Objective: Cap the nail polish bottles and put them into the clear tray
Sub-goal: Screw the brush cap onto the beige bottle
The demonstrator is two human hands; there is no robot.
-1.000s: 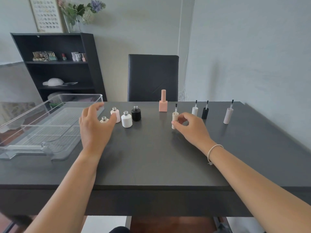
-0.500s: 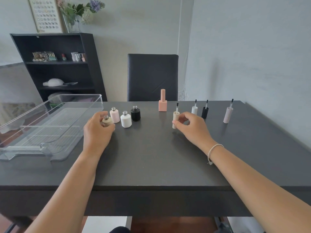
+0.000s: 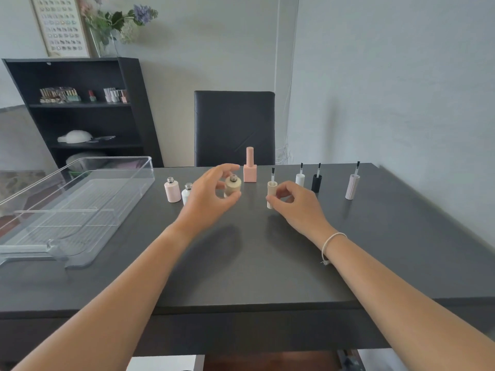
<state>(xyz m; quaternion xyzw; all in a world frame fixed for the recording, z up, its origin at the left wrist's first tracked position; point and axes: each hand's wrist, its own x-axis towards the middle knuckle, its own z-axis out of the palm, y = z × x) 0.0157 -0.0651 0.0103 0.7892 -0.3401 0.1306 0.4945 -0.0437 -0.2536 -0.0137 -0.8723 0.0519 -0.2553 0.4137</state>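
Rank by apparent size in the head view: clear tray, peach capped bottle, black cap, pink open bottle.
1. Clear tray, by far.
2. Peach capped bottle.
3. Pink open bottle.
4. Black cap, brush included, looks close to the pink bottle; unsure.

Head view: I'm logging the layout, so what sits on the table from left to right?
clear tray → pink open bottle → beige bottle in left hand → capped peach bottle → beige cap in right hand → black cap → ribbed pale cap.
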